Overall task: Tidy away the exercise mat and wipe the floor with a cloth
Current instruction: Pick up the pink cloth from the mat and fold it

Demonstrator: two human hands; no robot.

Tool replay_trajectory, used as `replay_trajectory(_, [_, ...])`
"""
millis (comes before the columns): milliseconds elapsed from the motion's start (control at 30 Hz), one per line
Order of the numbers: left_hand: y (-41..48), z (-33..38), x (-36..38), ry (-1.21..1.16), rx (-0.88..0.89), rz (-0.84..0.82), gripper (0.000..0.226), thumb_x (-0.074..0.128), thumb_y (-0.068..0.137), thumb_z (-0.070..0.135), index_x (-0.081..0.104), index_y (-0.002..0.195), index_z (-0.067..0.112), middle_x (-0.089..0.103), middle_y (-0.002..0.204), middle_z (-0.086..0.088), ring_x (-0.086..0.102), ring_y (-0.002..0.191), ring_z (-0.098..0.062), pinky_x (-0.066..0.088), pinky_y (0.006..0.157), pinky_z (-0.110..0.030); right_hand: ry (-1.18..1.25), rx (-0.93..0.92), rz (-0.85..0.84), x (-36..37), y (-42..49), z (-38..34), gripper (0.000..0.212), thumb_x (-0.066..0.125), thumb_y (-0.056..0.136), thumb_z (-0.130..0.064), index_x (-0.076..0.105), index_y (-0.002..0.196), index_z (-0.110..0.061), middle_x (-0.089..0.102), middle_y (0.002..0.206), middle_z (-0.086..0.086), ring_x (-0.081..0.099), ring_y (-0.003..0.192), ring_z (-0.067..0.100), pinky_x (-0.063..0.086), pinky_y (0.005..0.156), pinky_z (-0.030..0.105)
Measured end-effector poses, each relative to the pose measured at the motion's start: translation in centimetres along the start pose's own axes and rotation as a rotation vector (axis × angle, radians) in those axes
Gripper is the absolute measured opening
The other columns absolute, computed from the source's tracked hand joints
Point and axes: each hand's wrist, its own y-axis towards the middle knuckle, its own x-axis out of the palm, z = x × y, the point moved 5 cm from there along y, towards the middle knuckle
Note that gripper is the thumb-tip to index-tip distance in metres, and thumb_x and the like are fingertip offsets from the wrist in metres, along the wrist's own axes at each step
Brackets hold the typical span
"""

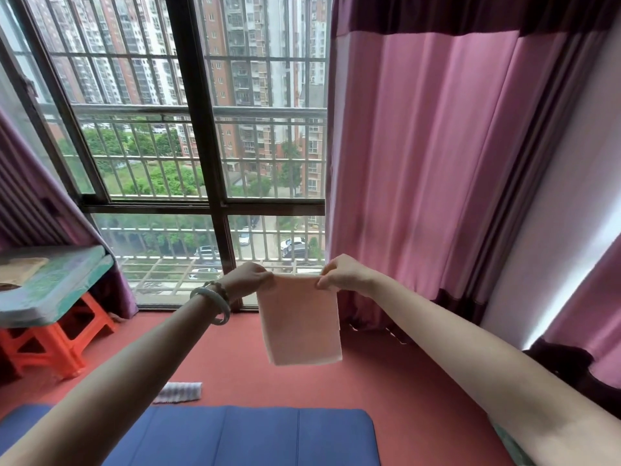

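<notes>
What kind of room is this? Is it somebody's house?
Probably a room in a high-up flat. The barred window looks down on tower blocks and parked cars, pink curtains hang beside it, and a blue exercise mat lies on the red floor.

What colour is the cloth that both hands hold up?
The cloth is pale pink, plain, without pattern; the head view shows it.

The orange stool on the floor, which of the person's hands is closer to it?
Left. The left hand pinches the pink cloth on the side toward the orange stool; the right hand holds the cloth's other corner, farther from it.
</notes>
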Motion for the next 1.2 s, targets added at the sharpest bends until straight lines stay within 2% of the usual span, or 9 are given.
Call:
replay_trajectory(133, [-1.3, -0.9, -0.1, -0.744, 0.128, -0.143, 0.075, 0.071, 0.064, 0.061, 0.06, 0.113, 0.006, 0.065, 0.107, -0.015, 0.061, 0.105, -0.022, 0.043, 0.094, -0.033, 0.379, -0.121, -0.045, -1.5, -0.8, -2.9, 0.01, 0.053, 0.091, -0.01, 0.062, 0.093, -0.006, 0.058, 0.083, 0.007, 0.056, 0.069, 0.011, 0.043, 0.058, 0.018])
replay_trajectory(367, [-3.5, -1.4, 5.5, -0.89, 0.03, -0.305, 0.072, 0.095, 0.038, 0.038, 0.071, 0.097, 0.005, 0.07, 0.104, -0.012, 0.064, 0.098, -0.023, 0.051, 0.085, -0.03, 0.611, -0.196, 0.016, -4.2, -0.6, -5.9, 0.008, 0.055, 0.095, -0.015, 0.059, 0.1, -0.011, 0.06, 0.094, 0.006, 0.06, 0.079, 0.014, 0.054, 0.065, 0.023])
replay_trajectory(500, [-4.5, 1.6, 5.3, -1.149, 0.055, -0.413, 0.056, 0.076, 0.073, 0.025, 0.059, 0.121, 0.002, 0.064, 0.114, -0.019, 0.065, 0.1, -0.027, 0.054, 0.084, -0.037, 1.094, -0.035, -0.28, -3.3, -0.2, -1.4, 0.076, 0.061, 0.077, -0.059, 0.05, 0.122, 0.002, 0.059, 0.102, 0.013, 0.058, 0.097, 0.028, 0.052, 0.088, 0.035])
replay_trajectory(633, [-4.2, 0.1, 5.7, -1.001, -0.144, -0.276, 0.033, 0.059, 0.085, 0.031, 0.064, 0.102, 0.002, 0.07, 0.077, -0.011, 0.068, 0.063, -0.02, 0.058, 0.06, -0.028, 0.885, 0.261, -0.362, 2.5, -2.4, 5.9, 0.061, 0.071, 0.077, -0.038, 0.052, 0.128, -0.009, 0.067, 0.1, 0.011, 0.065, 0.097, 0.027, 0.05, 0.092, 0.037])
replay_trajectory(767, [-4.4, -2.1, 6.9, -0.803, -0.161, -0.317, 0.053, 0.092, 0.047, 0.033, 0.066, 0.082, 0.004, 0.068, 0.077, -0.012, 0.066, 0.067, -0.02, 0.057, 0.062, -0.028, 0.777, 0.409, -0.202, 3.6, -2.9, 8.5, 0.017, 0.06, 0.076, 0.005, 0.059, 0.089, -0.006, 0.059, 0.081, 0.009, 0.06, 0.073, 0.019, 0.053, 0.077, 0.033])
replay_trajectory(833, [-4.1, -3.4, 7.2, -0.642, -0.213, -0.242, 0.057, 0.094, 0.03, 0.02, 0.065, 0.078, 0.008, 0.063, 0.076, -0.01, 0.061, 0.068, -0.018, 0.053, 0.062, -0.03, 0.731, 0.473, -0.14, 3.6, -3.0, 9.0, 0.016, 0.058, 0.078, 0.012, 0.058, 0.085, -0.002, 0.059, 0.08, 0.013, 0.06, 0.072, 0.022, 0.054, 0.076, 0.035])
replay_trajectory(967, [-3.1, -3.7, 6.6, -0.491, -0.204, -0.007, 0.071, 0.083, 0.047, 0.006, 0.053, 0.111, 0.008, 0.054, 0.093, -0.01, 0.055, 0.08, -0.019, 0.05, 0.07, -0.029, 0.572, 0.478, 0.114, 3.4, -3.3, 8.9, 0.023, 0.054, 0.075, 0.019, 0.053, 0.074, -0.003, 0.054, 0.059, 0.008, 0.053, 0.053, 0.015, 0.048, 0.057, 0.032])
replay_trajectory(1100, [-2.4, -2.4, 5.6, -0.21, -0.014, 0.047, 0.06, 0.074, 0.04, 0.016, 0.07, 0.1, 0.009, 0.067, 0.086, -0.01, 0.06, 0.08, -0.021, 0.049, 0.078, -0.03, 0.462, 0.276, 0.188, 2.3, -2.6, 7.9, 0.052, 0.067, 0.07, 0.013, 0.051, 0.113, -0.012, 0.053, 0.098, 0.008, 0.057, 0.085, 0.021, 0.051, 0.07, 0.035])
replay_trajectory(1200, [-2.1, -1.3, 4.6, -0.023, 0.037, 0.15, 0.037, 0.079, 0.053, 0.014, 0.073, 0.09, 0.017, 0.07, 0.082, -0.003, 0.065, 0.08, -0.02, 0.05, 0.071, -0.027, 0.234, 0.216, 0.147, 1.5, -2.2, 7.1, 0.051, 0.077, 0.063, 0.004, 0.064, 0.112, -0.005, 0.062, 0.096, 0.008, 0.06, 0.094, 0.022, 0.052, 0.078, 0.027])
